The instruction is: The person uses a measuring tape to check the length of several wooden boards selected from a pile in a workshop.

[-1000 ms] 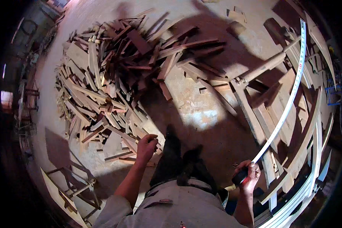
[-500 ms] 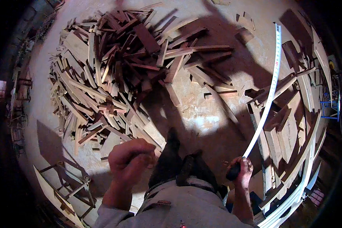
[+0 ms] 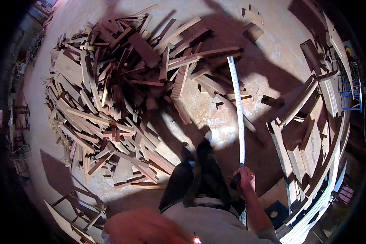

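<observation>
Reaching out from the right hand (image 3: 246,179): a tape measure (image 3: 235,181), dark case, one pale blade (image 3: 240,122) run well out. The blade rises away from the body, slightly bowed, to a dark-marked tip beyond the feet. Tip overlaps the right side of the wood pile (image 3: 96,118) in view; cannot tell whether it touches wood or hangs above it.

Writing: fine printed graduations line the blade, too small to read reliably.

Grip, right: fingers wrapped around the case, a closed hold, at the person's right side.

Grip, left: the left hand (image 3: 144,227) is a large blur near the lens, low in front of the light shirt (image 3: 191,221). Fingers run together; cannot tell whether it is spread or curled, or whether it holds anything.

Counts: tape measure, one. Hands, two. Shoes, two, dark, on the concrete floor (image 3: 171,140), toes pointing away. Pile, one, left of centre: sticks, slats and short boards crossing at all angles, pieces overlapping too much to number. Within it, one wide dark board (image 3: 144,49) lies aslant near the top.

Right side: one wooden framework (image 3: 281,144) with boards leaning inside; beside it, several long white strips (image 3: 309,232), bunched, count unsure. Beyond, one blue metal frame (image 3: 351,100) at the rim. Lower left, one metal stand (image 3: 94,219), partly cut by shadow.
</observation>
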A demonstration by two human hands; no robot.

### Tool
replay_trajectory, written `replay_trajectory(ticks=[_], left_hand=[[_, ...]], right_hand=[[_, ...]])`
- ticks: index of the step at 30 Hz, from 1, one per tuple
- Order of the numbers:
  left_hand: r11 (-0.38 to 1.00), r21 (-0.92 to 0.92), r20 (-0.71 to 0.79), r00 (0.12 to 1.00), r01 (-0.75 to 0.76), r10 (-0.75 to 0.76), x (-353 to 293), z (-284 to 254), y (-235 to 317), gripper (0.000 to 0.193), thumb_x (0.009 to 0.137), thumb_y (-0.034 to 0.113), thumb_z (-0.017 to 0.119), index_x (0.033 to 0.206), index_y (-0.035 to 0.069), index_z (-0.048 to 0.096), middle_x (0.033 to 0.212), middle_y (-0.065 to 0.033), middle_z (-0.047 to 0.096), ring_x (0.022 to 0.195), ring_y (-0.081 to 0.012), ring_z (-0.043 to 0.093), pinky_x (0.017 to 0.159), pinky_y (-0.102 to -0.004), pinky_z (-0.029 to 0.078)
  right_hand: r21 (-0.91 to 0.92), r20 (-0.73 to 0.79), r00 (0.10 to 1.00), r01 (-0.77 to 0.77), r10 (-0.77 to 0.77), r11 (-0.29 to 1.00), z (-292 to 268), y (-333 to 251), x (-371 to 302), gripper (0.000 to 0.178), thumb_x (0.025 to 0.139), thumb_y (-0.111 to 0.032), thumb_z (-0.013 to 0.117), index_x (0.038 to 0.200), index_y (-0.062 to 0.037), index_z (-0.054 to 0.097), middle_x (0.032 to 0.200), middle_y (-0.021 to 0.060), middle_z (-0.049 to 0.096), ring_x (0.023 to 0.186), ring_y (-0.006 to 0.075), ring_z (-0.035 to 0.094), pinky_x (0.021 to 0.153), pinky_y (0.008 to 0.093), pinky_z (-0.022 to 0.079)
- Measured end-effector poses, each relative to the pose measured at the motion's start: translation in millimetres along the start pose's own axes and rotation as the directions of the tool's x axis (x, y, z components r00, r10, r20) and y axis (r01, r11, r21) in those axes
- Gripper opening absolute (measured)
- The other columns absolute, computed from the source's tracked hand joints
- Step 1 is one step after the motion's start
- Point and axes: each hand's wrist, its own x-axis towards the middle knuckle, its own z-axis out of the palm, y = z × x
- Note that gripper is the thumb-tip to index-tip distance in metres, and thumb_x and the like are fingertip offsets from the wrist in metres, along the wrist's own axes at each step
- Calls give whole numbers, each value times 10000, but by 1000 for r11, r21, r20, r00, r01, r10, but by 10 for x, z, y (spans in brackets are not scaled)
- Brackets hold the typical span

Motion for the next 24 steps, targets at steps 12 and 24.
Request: replay_trajectory(ticks=[12, 24], left_hand=[[980, -167, -12, 993, 112, -116, 1224, -544, -728, 428, 862, 119, 649, 1232, 13, 462, 1144, -198, 554, 999, -295, 582, 789, -380, 515], [878, -365, -702, 528, 310, -478, 993, -1669, -2379, 671, 828, 67, 676, 1394, -9, 323, 1306, -158, 469, 1190, -257, 505, 930, -364, 472]], right_hand=[[-255, 56, 998, -6, 21, 967, 93, -174, 1561, 304, 913, -251, 497, 780, -14, 634, 718, 100, 647, 663, 189, 617, 629, 346, 476], [-470, 158, 981, 175, -112, 865, 313, 1448, 2430, 239, 851, -292, 559, 883, -60, 608, 687, 96, 566, 498, 208, 548, 479, 356, 456]])
